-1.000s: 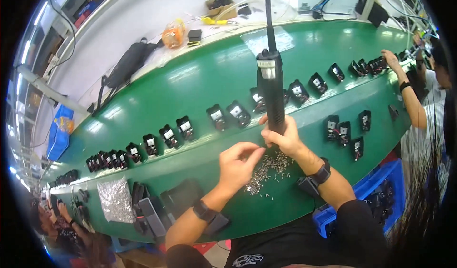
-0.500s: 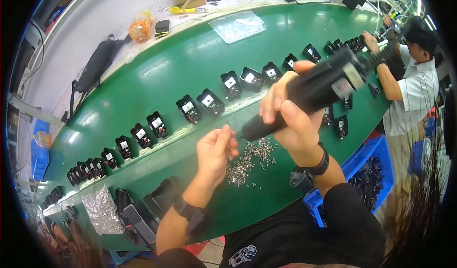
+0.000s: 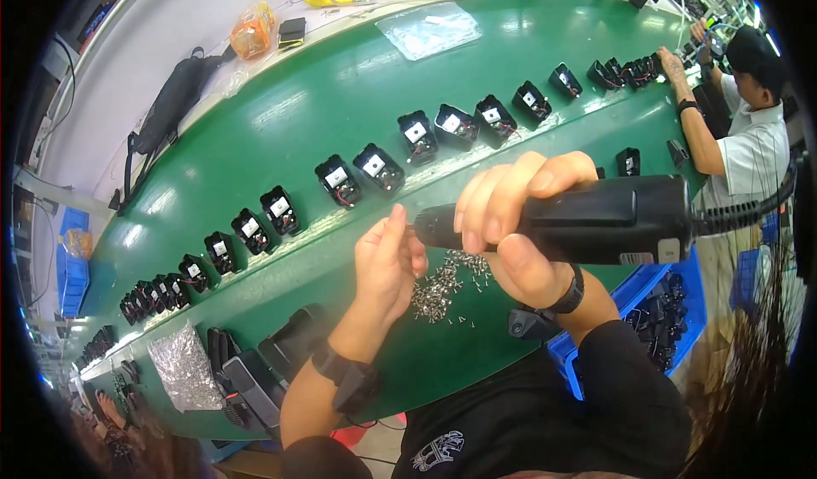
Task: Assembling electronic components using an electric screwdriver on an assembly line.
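My right hand [image 3: 511, 211] is wrapped round a black electric screwdriver [image 3: 617, 211], which lies almost level with its cable running off to the right. The tool's nose points left at my left hand [image 3: 385, 262], whose thumb and fingers are pinched together right by the tip. Whatever sits between those fingers is too small to make out. Beneath both hands a loose pile of small silver screws [image 3: 436, 292] lies on the green table [image 3: 459, 356]. Beyond them stands a slanting row of open black housings [image 3: 379, 168] with white labels and red wires inside.
At the lower left lie a clear bag of screws [image 3: 183, 373] and dark cases [image 3: 254, 385]. A blue crate [image 3: 696, 287] of black parts stands at the right below the table. A co-worker [image 3: 749, 139] handles housings at the far right. A plastic bag [image 3: 428, 30] lies far back.
The screwdriver has swung from a steep tilt to nearly level, its rear end dropping to the right. My left hand stays pinched near the tip, its fingers slightly higher.
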`<state>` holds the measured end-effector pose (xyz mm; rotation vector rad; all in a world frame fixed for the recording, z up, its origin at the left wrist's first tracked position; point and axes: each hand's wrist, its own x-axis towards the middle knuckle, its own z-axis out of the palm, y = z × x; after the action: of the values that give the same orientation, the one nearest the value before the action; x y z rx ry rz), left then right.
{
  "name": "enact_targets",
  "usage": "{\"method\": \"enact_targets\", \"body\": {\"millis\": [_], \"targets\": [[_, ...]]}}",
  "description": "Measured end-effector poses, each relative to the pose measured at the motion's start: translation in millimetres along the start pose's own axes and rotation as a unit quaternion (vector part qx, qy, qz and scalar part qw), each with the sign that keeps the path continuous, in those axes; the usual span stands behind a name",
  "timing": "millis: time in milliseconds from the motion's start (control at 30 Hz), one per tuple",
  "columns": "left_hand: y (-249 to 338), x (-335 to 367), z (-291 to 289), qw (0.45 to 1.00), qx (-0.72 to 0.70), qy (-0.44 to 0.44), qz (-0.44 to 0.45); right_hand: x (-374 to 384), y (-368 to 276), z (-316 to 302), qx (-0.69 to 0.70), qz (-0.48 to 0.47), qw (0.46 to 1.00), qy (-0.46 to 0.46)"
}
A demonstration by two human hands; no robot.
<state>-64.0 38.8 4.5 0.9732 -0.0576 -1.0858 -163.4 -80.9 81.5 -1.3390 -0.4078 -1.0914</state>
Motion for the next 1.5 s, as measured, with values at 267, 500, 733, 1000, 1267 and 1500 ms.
{"method": "enact_targets", "body": {"millis": [267, 500, 733, 1000, 1267, 1500], "targets": [[6.0, -4.7, 6.8, 0.994, 0.048, -0.036, -0.089, 13.1, 12.0, -8.0, 0.031, 0.020, 0.999, -0.004], [64.2, 36.5, -17.0, 0.519, 0.741, 0.074, 0.419, 61.1, 42.1, -7.9, -0.060, 0.201, 0.974, 0.080], [63.3, 86.8, -33.7, 0.525, 0.783, 0.007, 0.334, 42.9, 82.7, -9.6, 0.040, 0.042, 0.995, 0.081], [65.4, 92.4, -41.5, 0.559, 0.744, -0.019, 0.365, 30.8, 109.9, -19.0, 0.053, 0.073, 0.995, 0.052], [65.1, 95.8, -43.5, 0.567, 0.741, -0.016, 0.359, 26.0, 126.2, -21.2, 0.052, 0.102, 0.992, 0.052], [64.4, 101.7, -47.5, 0.561, 0.737, -0.025, 0.377, 28.7, 131.2, -23.5, -0.044, 0.131, 0.983, -0.120]]}}
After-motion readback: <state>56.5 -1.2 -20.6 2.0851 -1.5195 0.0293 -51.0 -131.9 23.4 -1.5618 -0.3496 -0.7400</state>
